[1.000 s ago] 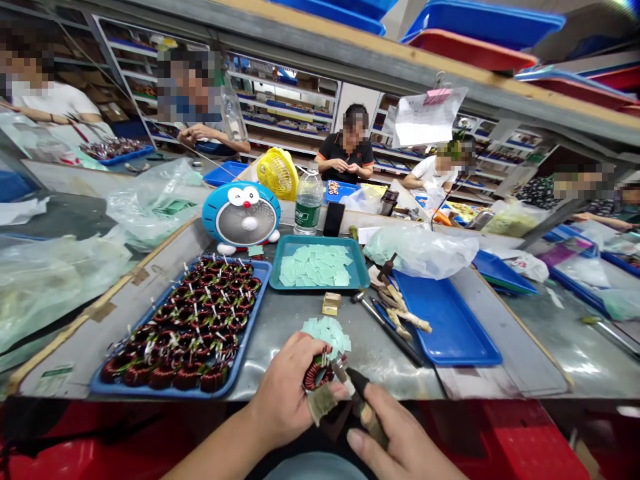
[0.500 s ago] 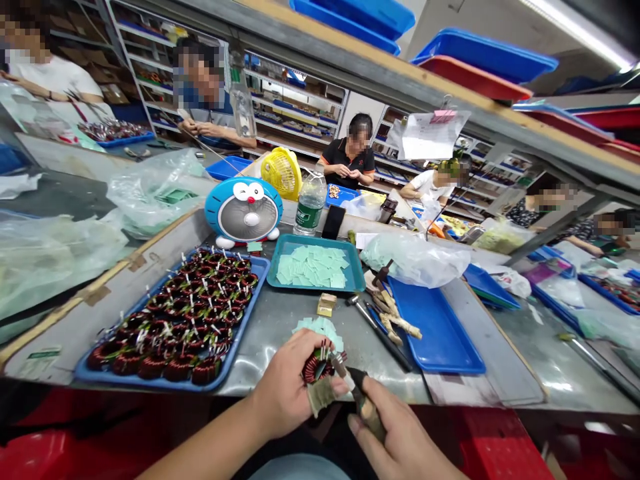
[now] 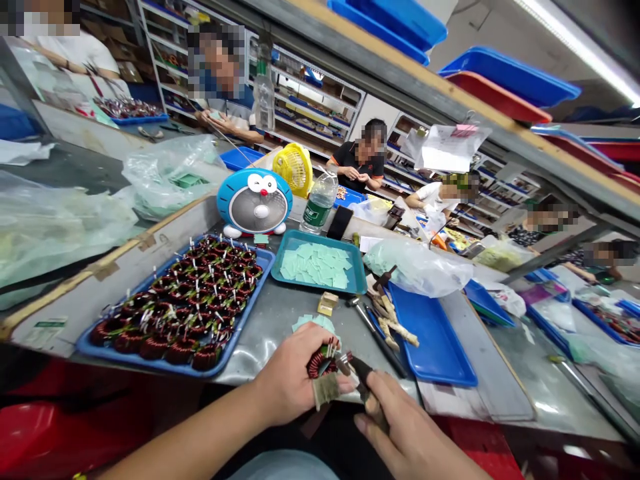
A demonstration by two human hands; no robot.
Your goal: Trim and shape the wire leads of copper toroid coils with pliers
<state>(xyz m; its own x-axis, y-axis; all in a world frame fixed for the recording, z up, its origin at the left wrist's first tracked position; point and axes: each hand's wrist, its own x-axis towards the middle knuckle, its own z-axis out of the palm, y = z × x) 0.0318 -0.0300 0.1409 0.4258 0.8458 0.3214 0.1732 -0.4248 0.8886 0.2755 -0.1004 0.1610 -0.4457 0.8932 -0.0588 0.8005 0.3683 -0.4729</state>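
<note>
My left hand [image 3: 293, 380] is closed round a red-copper wound toroid coil [image 3: 320, 363] held over the bench's front edge, with a taped fingertip under it. My right hand [image 3: 400, 433] grips a dark-handled tool [image 3: 363, 383] whose metal tip touches the coil. Just behind the coil lies a small pile of pale green squares [image 3: 313, 325]. To the left stands a blue tray of coils [image 3: 180, 310], full of several like coils.
A teal tray of green squares [image 3: 317, 267], an empty blue tray [image 3: 433, 333], taped hand tools [image 3: 393, 323], a plastic bag [image 3: 417, 263], a blue cartoon fan [image 3: 255, 203] and a water bottle [image 3: 319, 203] stand on the metal bench. Other people work at benches beyond.
The view has swung a little left and tilted. Both hands have kept hold of the coil and tool, with the tool tip working at the coil.
</note>
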